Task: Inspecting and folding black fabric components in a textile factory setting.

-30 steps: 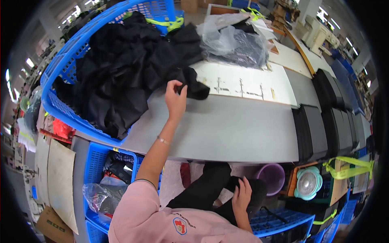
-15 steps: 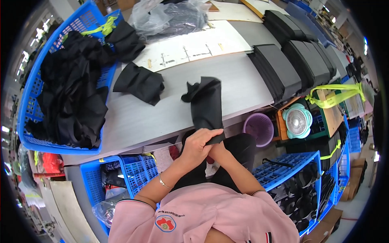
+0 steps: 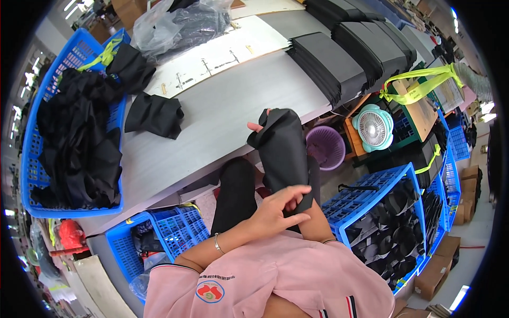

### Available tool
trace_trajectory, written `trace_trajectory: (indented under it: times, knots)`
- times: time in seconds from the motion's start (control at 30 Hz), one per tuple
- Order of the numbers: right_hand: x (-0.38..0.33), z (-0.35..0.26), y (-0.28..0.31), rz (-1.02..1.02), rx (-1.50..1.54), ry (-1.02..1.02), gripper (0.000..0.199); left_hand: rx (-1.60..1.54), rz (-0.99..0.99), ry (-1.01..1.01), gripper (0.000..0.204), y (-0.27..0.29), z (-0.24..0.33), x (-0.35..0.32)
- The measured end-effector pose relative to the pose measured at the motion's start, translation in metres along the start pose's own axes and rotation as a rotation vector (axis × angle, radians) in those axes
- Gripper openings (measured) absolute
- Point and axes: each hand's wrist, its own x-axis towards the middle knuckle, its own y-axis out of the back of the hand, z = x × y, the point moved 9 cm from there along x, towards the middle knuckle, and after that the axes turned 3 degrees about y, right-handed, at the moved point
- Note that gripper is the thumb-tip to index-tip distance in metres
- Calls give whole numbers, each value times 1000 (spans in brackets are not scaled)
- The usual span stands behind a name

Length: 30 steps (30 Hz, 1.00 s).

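A black fabric piece [image 3: 283,153], shaped like a sleeve or pouch, is drawn over my right hand [image 3: 255,126] and forearm above my lap. Only the tips of a thumb and a finger poke out at its far end; the rest of that hand is hidden, and it holds the piece up from inside. My left hand [image 3: 281,206], with a bracelet on the wrist, lies across the near end of the fabric, thumb and fingers apart. Another crumpled black piece [image 3: 155,115] rests on the grey table [image 3: 212,122] to the left.
A blue basket [image 3: 29,175] full of black fabric stands at the table's left end. Stacked black panels [image 3: 331,63] sit at the far right. Beside my legs are a purple bin [image 3: 324,148], a teal fan [image 3: 373,128] and blue crates [image 3: 366,196].
My right hand has pushed through the fabric piece, its fingertips now showing at the far end. The piece has come nearer, off the table's edge. My left hand has moved nearer, its fingers spread.
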Motion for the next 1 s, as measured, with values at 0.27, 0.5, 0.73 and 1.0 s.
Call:
trace_trajectory:
  times: [0.27, 0.5, 0.73, 1.0]
  knots:
    - [-55, -50, -4, -324, -232, -12, 56, 430, 816, -139, 48, 93, 23, 1]
    - [-63, -18, 17, -512, -1049, 115, 31, 324, 751, -150, 3, 107, 11, 13]
    - [-74, -23, 12, -446, -711, 80, 23, 209, 528, 7, 19, 107, -19, 30]
    - [-42, -29, 23, -221, -556, 53, 16, 391, 503, -311, 54, 32, 20, -20]
